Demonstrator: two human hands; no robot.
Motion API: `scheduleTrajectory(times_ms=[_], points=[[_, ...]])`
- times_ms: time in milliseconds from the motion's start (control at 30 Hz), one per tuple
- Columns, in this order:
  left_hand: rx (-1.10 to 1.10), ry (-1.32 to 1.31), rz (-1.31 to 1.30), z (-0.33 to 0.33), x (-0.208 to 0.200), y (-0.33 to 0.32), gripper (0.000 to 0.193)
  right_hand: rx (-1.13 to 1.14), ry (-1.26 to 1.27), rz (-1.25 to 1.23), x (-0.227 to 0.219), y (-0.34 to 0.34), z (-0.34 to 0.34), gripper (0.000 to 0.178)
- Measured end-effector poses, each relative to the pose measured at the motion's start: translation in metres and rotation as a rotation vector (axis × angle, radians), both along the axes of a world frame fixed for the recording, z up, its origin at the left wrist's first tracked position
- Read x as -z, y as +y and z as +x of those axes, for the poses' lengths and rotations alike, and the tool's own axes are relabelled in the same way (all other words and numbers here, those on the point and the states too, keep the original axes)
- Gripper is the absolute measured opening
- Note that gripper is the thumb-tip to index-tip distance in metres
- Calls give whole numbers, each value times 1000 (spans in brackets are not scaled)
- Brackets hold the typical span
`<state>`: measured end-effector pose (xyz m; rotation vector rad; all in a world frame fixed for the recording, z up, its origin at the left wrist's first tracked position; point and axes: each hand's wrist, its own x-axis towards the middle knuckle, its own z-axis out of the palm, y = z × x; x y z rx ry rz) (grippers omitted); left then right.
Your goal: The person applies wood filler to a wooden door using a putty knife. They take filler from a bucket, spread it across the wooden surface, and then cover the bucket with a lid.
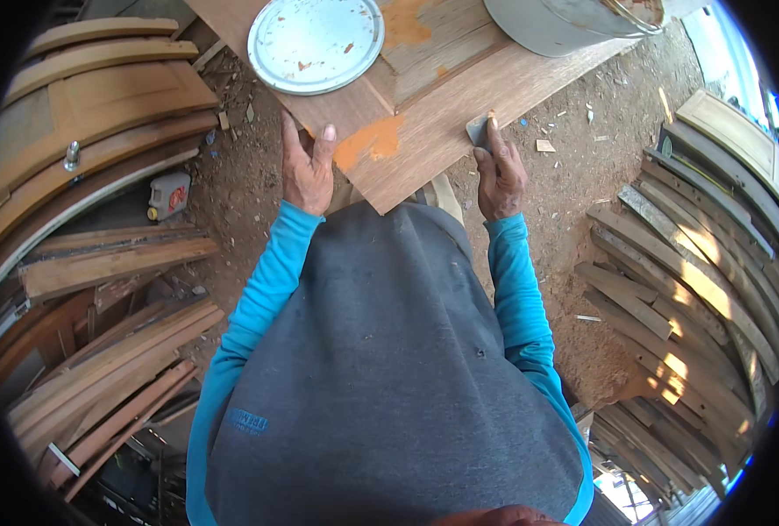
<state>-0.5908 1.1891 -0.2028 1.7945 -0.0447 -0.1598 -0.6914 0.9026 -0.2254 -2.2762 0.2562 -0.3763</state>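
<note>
A brown wooden door panel (451, 118) lies in front of me, one corner pointing at my body. Orange filler patches (372, 143) mark its near corner and its recessed part. My left hand (307, 175) grips the panel's left edge, thumb near the top face and the other fingers mostly hidden. At the right edge, my right hand (501, 180) pinches a small flat grey scraper (477, 131) between thumb and fingers. A bit of orange shows by the fingertip. The scraper is over the panel's edge; whether it touches the wood I cannot tell.
A round white lid (316, 44) with specks lies on the panel, and a pale bucket (565, 22) stands farther right. Stacked doors (100, 131) and a plastic jug (169, 195) are at left. Timber planks (670, 263) pile up at right on the dirt floor (573, 175).
</note>
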Motion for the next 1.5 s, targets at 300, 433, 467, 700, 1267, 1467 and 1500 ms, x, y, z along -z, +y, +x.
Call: scheduleTrajectory(times_ms=[300, 433, 467, 700, 1267, 1467, 1500], points=[[37, -61, 122, 2, 0, -1, 91, -36, -35, 80, 26, -11, -17, 58], [5, -66, 118, -1, 3, -4, 85, -111, 460, -108, 61, -34, -63, 57], [7, -58, 115, -4, 1, -2, 85, -136, 681, -176, 69, -33, -81, 57], [2, -32, 91, 0, -4, -4, 86, 277, 369, 341, 8, -26, -88, 49], [101, 271, 6, 6, -17, 32, 78, 264, 75, 175, -22, 11, -89, 36], [113, 244, 30, -12, -8, 51, 72, 252, 207, 291, -9, 17, -133, 40], [100, 219, 21, -21, -8, 48, 70, 242, 215, 324, -7, 15, -138, 41]])
